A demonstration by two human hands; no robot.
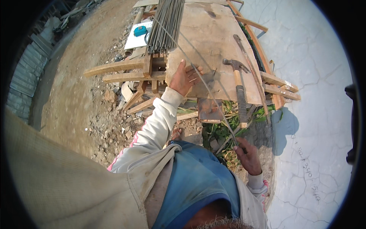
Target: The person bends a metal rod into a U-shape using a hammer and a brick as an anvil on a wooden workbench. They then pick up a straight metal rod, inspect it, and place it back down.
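A long thin steel rod (176, 42) slants over the plywood bench top (206, 23), from the rod bundle down toward my body. At its near end, low on the right, my right hand (248, 156) is closed on it with thumb and fingers. My left hand (186, 77) lies palm up with fingers spread at the board's near left edge. The rod passes across those fingertips without being gripped. Right of it, a claw hammer (241, 97) rests on the board, its dark-wrapped handle overhanging the near edge. Small upright pegs or nails (214, 71) stand in the board.
A bundle of steel rods (164, 26) lies at the board's far left. Beside it a teal tape measure (140, 31) sits on a white sheet (133, 42). A rusty bar (251, 65) runs along the right. Timber beams (122, 68) jut left; a cracked pale wall (312, 76) stands right.
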